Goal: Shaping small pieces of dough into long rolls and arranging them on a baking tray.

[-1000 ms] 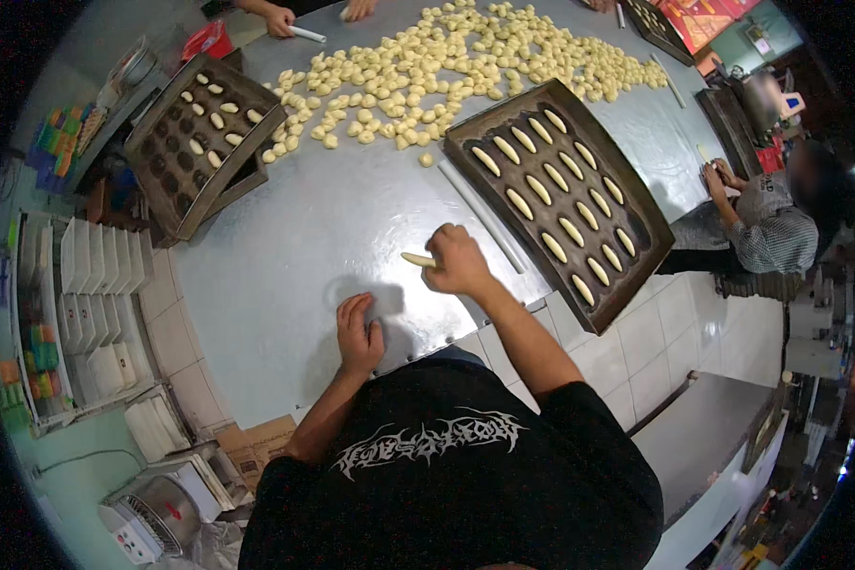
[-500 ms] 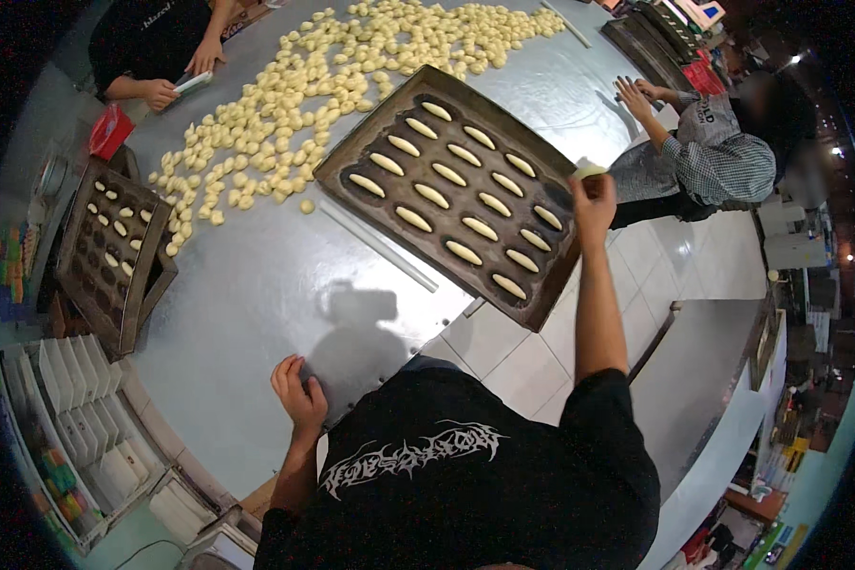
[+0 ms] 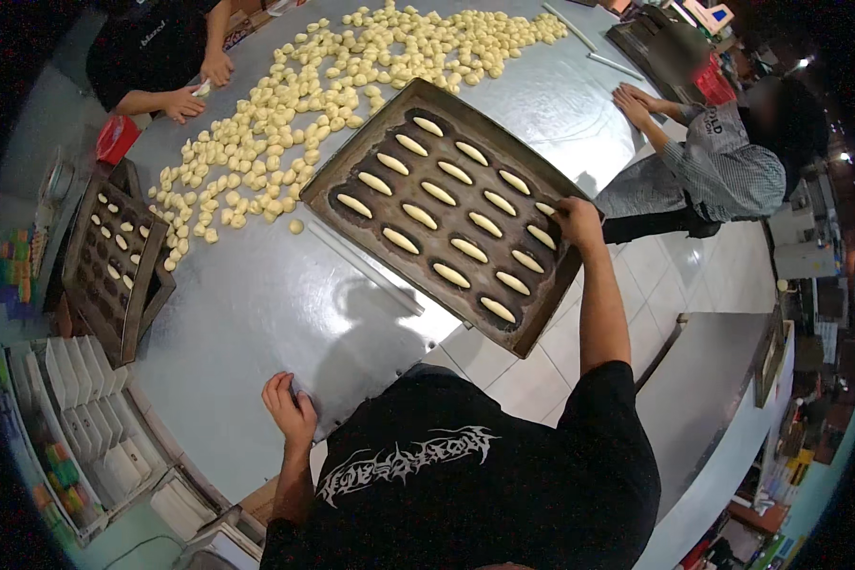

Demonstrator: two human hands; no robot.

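A dark, worn baking tray (image 3: pixel 579 195) lies at a slant before me, partly over the table's edge. Spindle-shaped dough rolls (image 3: pixel 468 250) lie on it in slanting rows. My right hand (image 3: pixel 581 224) reaches in at the tray's right side, its fingers closed on the end of a dough roll (image 3: pixel 544 209) at the tray surface. My left hand (image 3: pixel 290 408) rests near the table's edge at the lower left, fingers loosely stretched and holding nothing. A thin pale rod (image 3: pixel 369 271) lies on the table along the tray's near-left side.
Many dough balls (image 3: pixel 285 133) spread over the far metal table (image 3: pixel 218 313). Stacked trays (image 3: pixel 114 266) stand at the left beside a red container (image 3: pixel 116 139). Two co-workers are at the table, one far left (image 3: pixel 152 57), one right (image 3: pixel 722 157). More rods (image 3: pixel 617 66) lie far right.
My right hand has come down and inward from the tray's right rim, bringing a dough roll to the tray. The right co-worker's hands have come together at the table edge, and a rod now lies near them.
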